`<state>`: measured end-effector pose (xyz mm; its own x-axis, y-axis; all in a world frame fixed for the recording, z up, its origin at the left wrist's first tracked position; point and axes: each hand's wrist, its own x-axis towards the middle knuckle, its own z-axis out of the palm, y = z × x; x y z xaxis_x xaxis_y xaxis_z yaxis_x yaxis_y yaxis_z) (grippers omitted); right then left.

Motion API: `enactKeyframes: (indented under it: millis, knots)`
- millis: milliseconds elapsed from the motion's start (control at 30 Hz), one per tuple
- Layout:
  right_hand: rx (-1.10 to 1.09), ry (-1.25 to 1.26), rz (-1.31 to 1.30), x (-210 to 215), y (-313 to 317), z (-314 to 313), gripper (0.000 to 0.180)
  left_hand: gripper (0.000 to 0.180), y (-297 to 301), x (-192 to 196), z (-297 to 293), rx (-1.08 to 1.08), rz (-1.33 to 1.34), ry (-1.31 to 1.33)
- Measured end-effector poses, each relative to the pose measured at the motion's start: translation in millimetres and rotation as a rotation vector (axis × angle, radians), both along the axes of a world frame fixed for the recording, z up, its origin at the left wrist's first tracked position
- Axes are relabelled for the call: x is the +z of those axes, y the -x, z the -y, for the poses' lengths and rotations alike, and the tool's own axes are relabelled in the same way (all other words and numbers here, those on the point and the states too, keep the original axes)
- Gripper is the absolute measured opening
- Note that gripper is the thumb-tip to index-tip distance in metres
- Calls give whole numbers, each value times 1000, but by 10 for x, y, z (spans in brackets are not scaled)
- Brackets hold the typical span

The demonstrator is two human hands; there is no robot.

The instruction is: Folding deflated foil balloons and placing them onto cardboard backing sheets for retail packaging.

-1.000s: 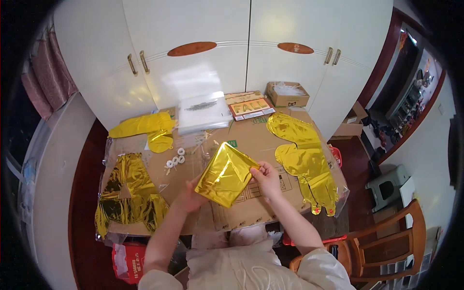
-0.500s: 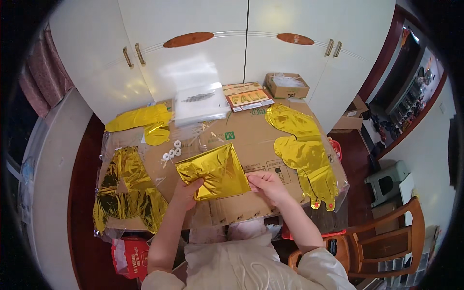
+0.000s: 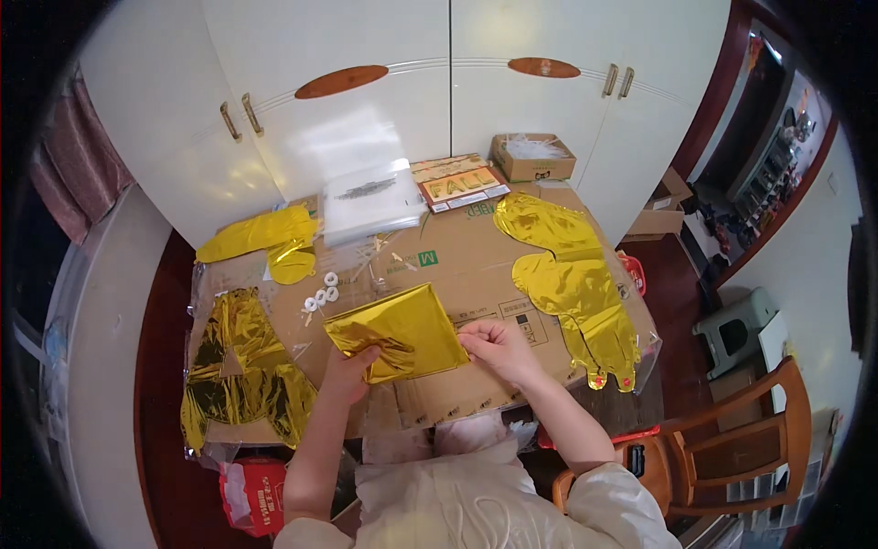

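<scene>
A folded gold foil balloon [image 3: 416,325], flat and roughly square, is held just above the cardboard-covered table. My left hand [image 3: 349,373] grips its lower left side, thumb on top and fingers hidden beneath. At its right edge my right hand [image 3: 501,352] pinches the foil between thumb and fingers. Creases run from the left thumb across the sheet. Unfolded and flat, an A-shaped gold foil balloon [image 3: 240,320] lies on the left. More flat gold balloons [image 3: 567,284] lie along the right side, and another gold foil piece [image 3: 261,233] at the back left.
White ribbon rolls [image 3: 320,293] sit left of the held foil. A stack of clear plastic bags [image 3: 366,206], a printed flat package [image 3: 462,186] and a small cardboard box [image 3: 533,157] stand along the back. A wooden chair [image 3: 732,448] and a red bag [image 3: 256,494] flank the table.
The folded foil has tilted a little and its top face looks smoother on the right. Both hands keep their holds. The whole view has shifted slightly.
</scene>
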<state>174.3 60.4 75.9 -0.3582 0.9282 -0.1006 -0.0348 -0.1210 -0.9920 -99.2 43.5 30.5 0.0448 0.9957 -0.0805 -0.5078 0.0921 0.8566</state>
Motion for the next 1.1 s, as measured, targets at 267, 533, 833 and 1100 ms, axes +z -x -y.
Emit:
enactKeyframes:
  millis: [267, 533, 833, 1100]
  knots:
    - [163, -153, 173, -63, -32, -47, 20, 39, 109, -119, -1, -84, -150, -56]
    - [92, -1192, 737, -601, -328, -719, 28, 34, 57, -22, -334, -162, -1567, -1200]
    - [175, -1303, 847, -708, -438, -780, 40, 56, 191, -120, -190, -401, -1643, -960]
    - [283, -1203, 749, -667, -319, -893, 29, 69, 268, 11, -513, -398, -1477, -786]
